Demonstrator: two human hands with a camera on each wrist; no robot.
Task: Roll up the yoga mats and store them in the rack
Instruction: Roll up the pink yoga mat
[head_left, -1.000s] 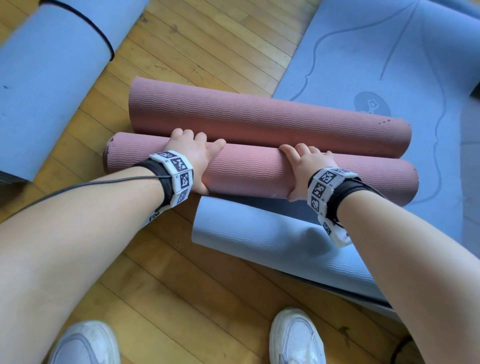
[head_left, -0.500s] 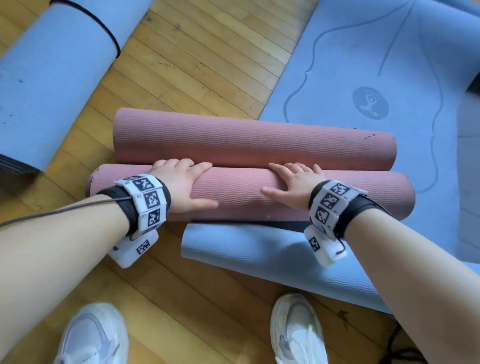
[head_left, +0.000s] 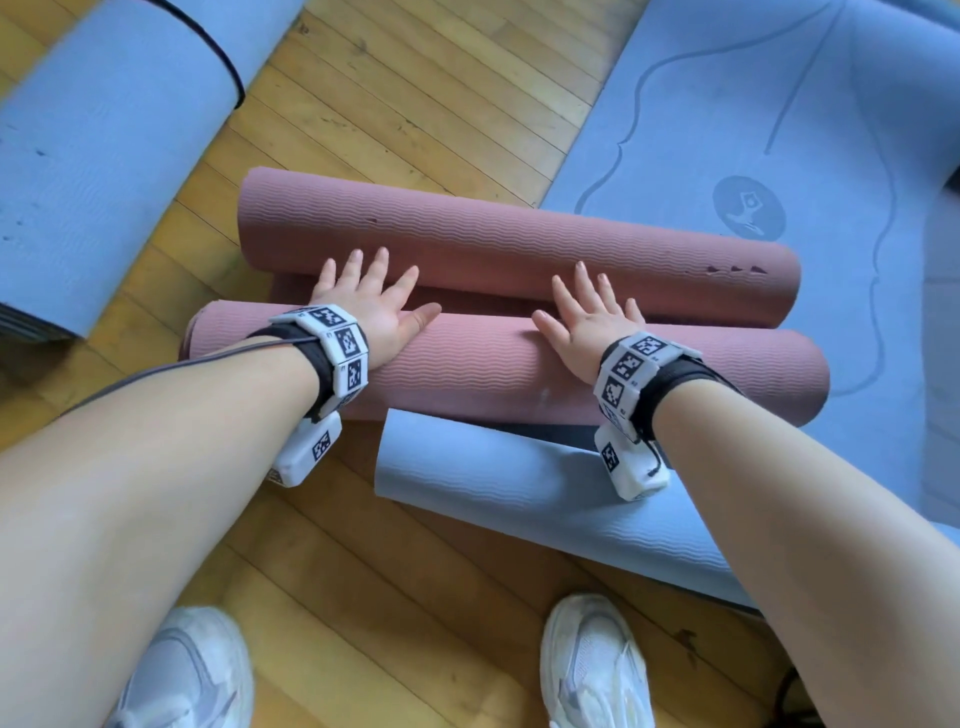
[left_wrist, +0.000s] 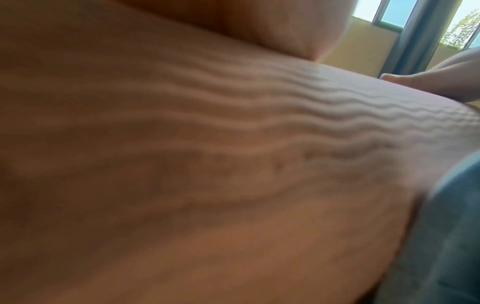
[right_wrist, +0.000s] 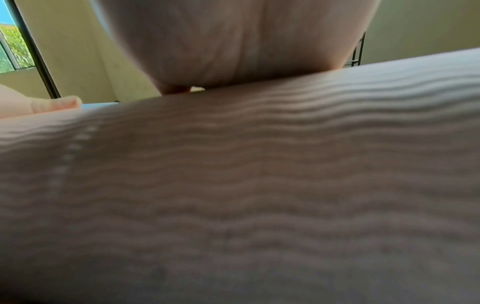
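While both palms lie flat on the nearer pink roll (head_left: 493, 364), the fingers of each hand stretch forward, straight and spread, so neither grip is closed round anything. The left hand (head_left: 371, 301) presses near the roll's left end, its fingertips reaching to the side of the farther pink roll (head_left: 519, 244). The right hand (head_left: 587, 317) presses nearer the middle, its fingers pointing at the shallow valley between the two rolls. These two rolls lie side by side on the wooden floor (head_left: 415, 104), and a flat strip of the same pink material (head_left: 291, 293) shows between them at the left. Whether they are two ends of one mat or two mats I cannot tell for certain.

Just in front of the nearer roll a light blue mat (head_left: 519, 493) curls over at its edge, its right part running under the pink roll. A larger blue mat (head_left: 779, 104) with printed lines and a round emblem lies spread toward the far right of the floor. Another blue mat (head_left: 104, 156) lies at the far left, partly rolled. Two white shoes (head_left: 597, 670) stand at the near edge. Both wrist views are filled by blurred, wavy-ribbed pink mat surface (left_wrist: 233, 144), with a window (left_wrist: 394, 14) behind.
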